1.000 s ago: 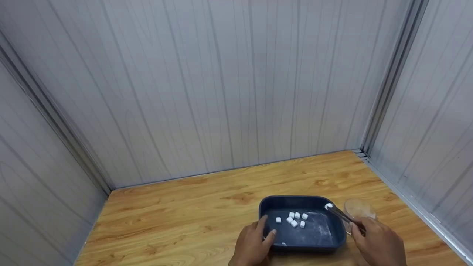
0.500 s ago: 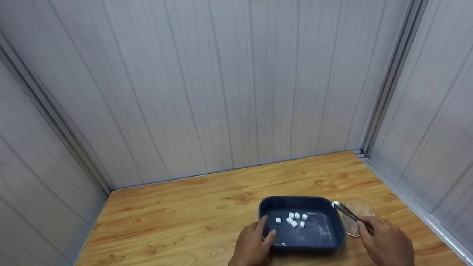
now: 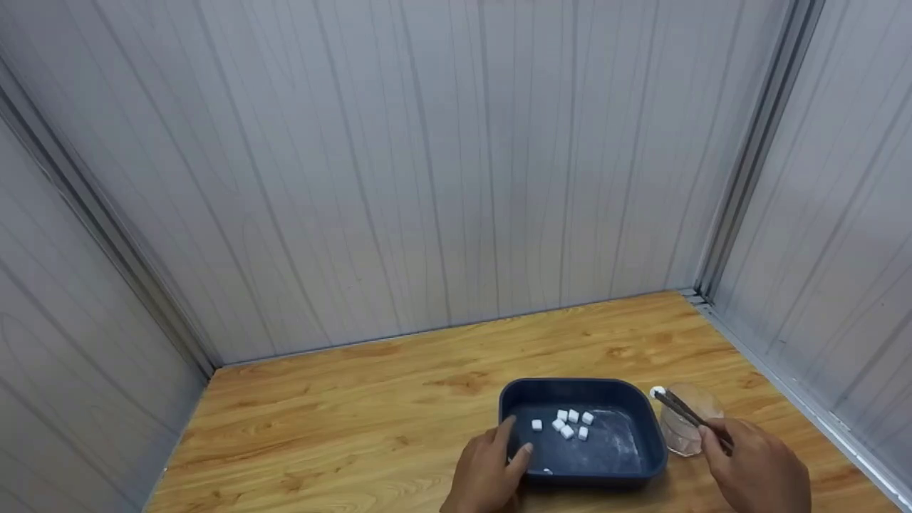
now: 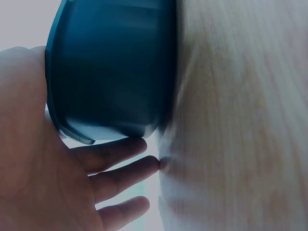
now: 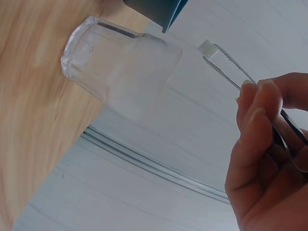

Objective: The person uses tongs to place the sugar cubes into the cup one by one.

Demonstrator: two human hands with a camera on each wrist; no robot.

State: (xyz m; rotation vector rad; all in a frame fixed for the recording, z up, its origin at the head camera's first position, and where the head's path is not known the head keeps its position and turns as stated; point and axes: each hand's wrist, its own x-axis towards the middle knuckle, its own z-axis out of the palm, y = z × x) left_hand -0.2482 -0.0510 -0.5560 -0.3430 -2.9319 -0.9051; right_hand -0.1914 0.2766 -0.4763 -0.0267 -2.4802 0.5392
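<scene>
My left hand (image 3: 484, 472) grips the near left corner of a dark blue rectangular tray (image 3: 614, 456), thumb over the rim. In the left wrist view, several fingers lie along the tray's outer wall (image 4: 110, 72). My right hand (image 3: 761, 467) pinches metal tweezers (image 3: 687, 413), whose tips hold a small white cube (image 3: 657, 392). From the right wrist camera, the cube (image 5: 208, 49) hangs above the mouth of a clear drinking glass (image 5: 130, 67). That glass stands just right of the tray, partly behind the tweezers in the head view. Several white cubes (image 3: 567, 432) lie on the tray floor.
The wood-grain table (image 3: 356, 420) carries the tray and glass near its front right. A pale panelled wall (image 3: 442, 178) rises behind it, with side walls at left and right (image 3: 841, 285). A white fleck (image 3: 547, 472) shows at the tray's near edge.
My right hand has moved right, carrying the tweezers and cube from over the tray's right rim to over the glass. My left hand and the tray have stayed put.
</scene>
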